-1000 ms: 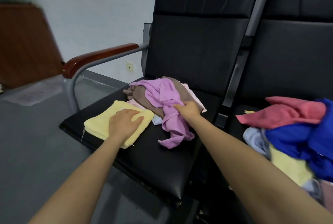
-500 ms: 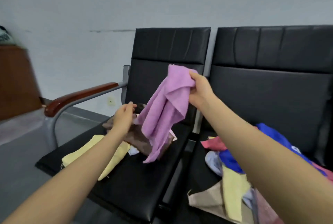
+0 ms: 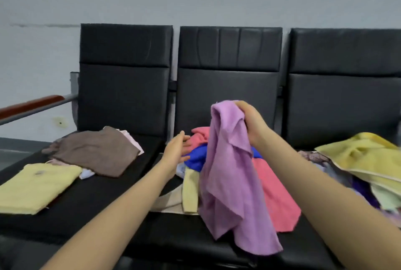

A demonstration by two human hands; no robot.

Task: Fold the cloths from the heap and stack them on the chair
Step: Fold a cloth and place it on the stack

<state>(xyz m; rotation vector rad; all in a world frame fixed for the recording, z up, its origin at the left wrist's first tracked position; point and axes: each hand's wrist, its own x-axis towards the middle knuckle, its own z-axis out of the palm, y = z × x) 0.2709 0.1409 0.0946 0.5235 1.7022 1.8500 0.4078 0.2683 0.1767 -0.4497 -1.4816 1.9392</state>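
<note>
My right hand point(image 3: 251, 124) grips the top of a purple cloth point(image 3: 232, 183), which hangs down in front of the middle seat. My left hand point(image 3: 178, 150) is open, fingers spread, just left of the cloth and apart from it. On the left black chair seat point(image 3: 91, 200) lie a folded yellow cloth point(image 3: 36, 185) and a brown cloth point(image 3: 97, 150) over pale ones. A heap with pink point(image 3: 275, 191), blue point(image 3: 197, 157) and beige cloths covers the middle seat behind the purple one.
A third seat at the right holds more cloths, a yellow one point(image 3: 364, 157) on top. A wooden armrest point(image 3: 28, 104) on a metal rail runs at the far left. Three black backrests stand against a grey wall.
The purple cloth was lifted off the left seat's pile and carried right, over the middle seat. My left hand left the yellow cloth and the brown pile and now hovers open beside the purple cloth.
</note>
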